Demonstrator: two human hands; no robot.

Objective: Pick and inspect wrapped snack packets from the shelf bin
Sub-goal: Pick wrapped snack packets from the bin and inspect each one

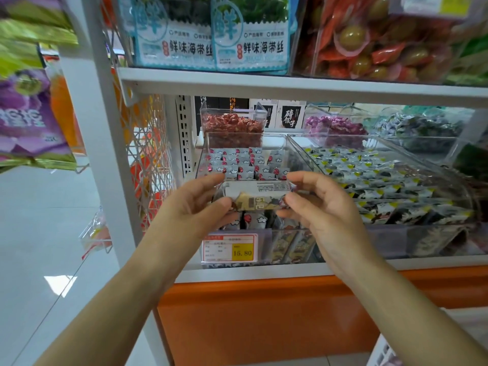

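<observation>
Both hands pinch one wrapped snack packet [257,195] by its ends, left hand [200,204] and right hand [319,207] closed on it. It hangs level just above the near clear bin [280,143], printed side up, probably for reading.

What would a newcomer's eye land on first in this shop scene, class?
Centre frame, the left hand and right hand hold one wrapped snack packet by its ends, above a clear shelf bin. Below it, a yellow price tag reads 15.80.
</observation>
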